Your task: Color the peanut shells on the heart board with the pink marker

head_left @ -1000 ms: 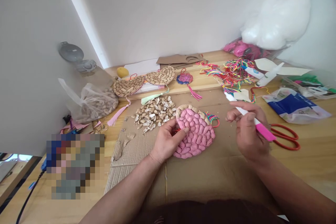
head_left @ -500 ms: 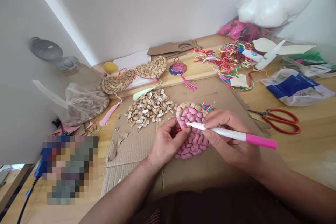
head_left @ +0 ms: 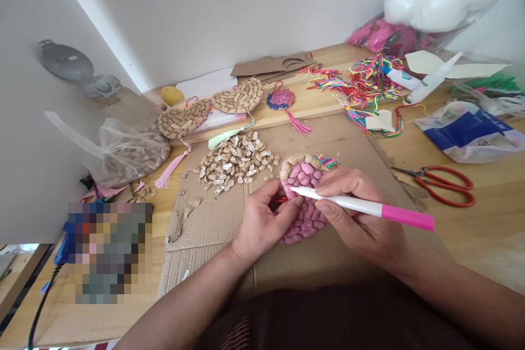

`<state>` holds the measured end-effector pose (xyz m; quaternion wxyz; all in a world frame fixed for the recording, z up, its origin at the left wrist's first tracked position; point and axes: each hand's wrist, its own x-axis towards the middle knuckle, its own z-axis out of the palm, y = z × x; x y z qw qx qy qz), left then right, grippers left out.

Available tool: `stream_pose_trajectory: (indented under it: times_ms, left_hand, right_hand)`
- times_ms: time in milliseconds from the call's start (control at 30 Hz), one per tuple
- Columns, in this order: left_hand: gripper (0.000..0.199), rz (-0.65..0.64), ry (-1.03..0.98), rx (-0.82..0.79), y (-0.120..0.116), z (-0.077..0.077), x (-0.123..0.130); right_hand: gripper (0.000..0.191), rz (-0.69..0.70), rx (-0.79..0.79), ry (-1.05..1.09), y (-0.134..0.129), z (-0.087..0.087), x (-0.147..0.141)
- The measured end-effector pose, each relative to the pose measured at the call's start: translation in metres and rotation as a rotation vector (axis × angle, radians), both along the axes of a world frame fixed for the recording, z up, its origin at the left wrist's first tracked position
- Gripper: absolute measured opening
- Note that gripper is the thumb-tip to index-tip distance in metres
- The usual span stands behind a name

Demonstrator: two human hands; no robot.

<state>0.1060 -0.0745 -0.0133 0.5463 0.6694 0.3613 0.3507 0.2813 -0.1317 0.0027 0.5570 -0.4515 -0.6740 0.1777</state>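
Note:
A round disc covered in peanut shells (head_left: pixel 308 219) is gripped at its left edge by my left hand (head_left: pixel 266 217). Most of its shells are pink, while those along the top edge are still plain tan. My right hand (head_left: pixel 361 213) pinches a white marker with a pink end (head_left: pixel 365 206), its tip touching a shell near the disc's left side. A multicoloured tassel (head_left: pixel 327 161) sticks out at the disc's upper right. Some red cord shows by my left fingers.
Loose peanut shells (head_left: pixel 235 163) are heaped on the cardboard sheet (head_left: pixel 213 224). Red-handled scissors (head_left: pixel 445 186) lie at right, near a blue-and-white packet (head_left: pixel 467 131). Behind are two tan shell discs, a small coloured disc (head_left: pixel 281 99), tangled threads (head_left: pixel 373 85) and a bag of peanuts (head_left: pixel 135 153).
The camera view has shifted slightly. Both hands keep their hold, and the marker tip stays at about the same spot on the disc.

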Motion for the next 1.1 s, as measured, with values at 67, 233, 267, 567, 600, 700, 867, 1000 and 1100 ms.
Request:
stream_pose_trajectory:
  times_ms: [67, 233, 267, 567, 600, 700, 867, 1000, 1100]
  left_hand:
    - [0.016, 0.003, 0.022, 0.014, -0.0003, 0.0000, -0.0006]
    - [0.017, 0.007, 0.040, 0.015, -0.0002, -0.0013, -0.0016]
    - [0.017, 0.007, 0.038, 0.014, -0.0002, -0.0013, -0.0015]
    - [0.021, -0.003, 0.017, -0.024, 0.0001, -0.0017, -0.0011]
    - [0.022, -0.004, 0.016, -0.028, 0.0001, -0.0022, -0.0013]
    - [0.022, -0.008, 0.022, -0.011, -0.0001, -0.0028, -0.0019]
    - [0.020, 0.009, 0.044, -0.002, 0.0005, 0.0006, -0.0010]
    - [0.019, 0.014, 0.040, -0.006, 0.0003, 0.0023, -0.0003]
    - [0.020, 0.017, 0.051, -0.003, 0.0000, 0.0012, -0.0006]
  right_hand:
    - [0.008, 0.001, -0.012, -0.001, -0.0006, 0.0000, -0.0004]
    - [0.009, -0.038, -0.042, 0.016, -0.0022, -0.0009, 0.0007]
    - [0.008, -0.045, -0.050, 0.026, -0.0023, -0.0008, 0.0006]
    - [0.007, -0.057, -0.029, 0.032, 0.0015, 0.0033, -0.0034]
    - [0.007, -0.062, -0.026, 0.033, 0.0016, 0.0040, -0.0033]
    - [0.005, -0.077, -0.021, 0.032, 0.0013, 0.0064, -0.0028]
    - [0.002, -0.077, -0.034, 0.027, 0.0004, 0.0085, -0.0037]
    - [0.002, -0.079, -0.034, 0.031, 0.0003, 0.0071, -0.0042]
    - [0.003, -0.066, -0.027, 0.024, 0.0004, 0.0056, -0.0042]
